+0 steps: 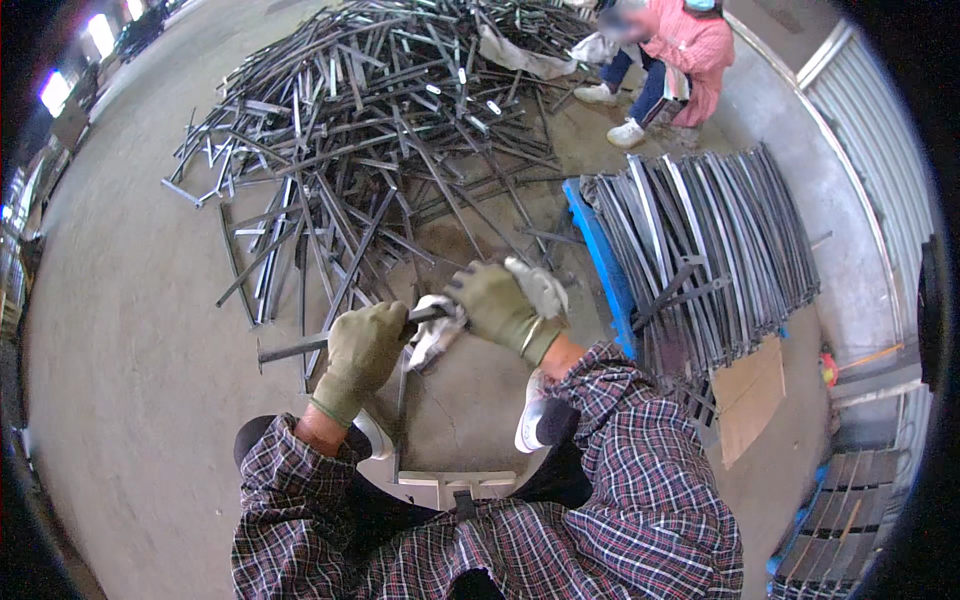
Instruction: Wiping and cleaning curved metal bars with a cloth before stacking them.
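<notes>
In a green work glove, my left hand (pixel 362 350) is closed around a dark metal bar (pixel 295 347), whose flanged end sticks out to the left. My right hand (pixel 498 308), gloved the same way, grips a white rag (pixel 432 338) that is wrapped about the bar's right part. A greyish-white patch shows at the far side of this glove; whether it is glove or cloth I cannot tell. The bar's right end is hidden under the rag and fingers. Both hands are above the floor between my white shoes.
A large tangled heap of metal bars (pixel 350 110) spreads ahead. To the right, bars lie in a neat stack (pixel 715 240) beside a blue edge (pixel 602 262), with a cardboard sheet (pixel 750 400) nearer me. A person in pink (pixel 690 45) sits at the back right.
</notes>
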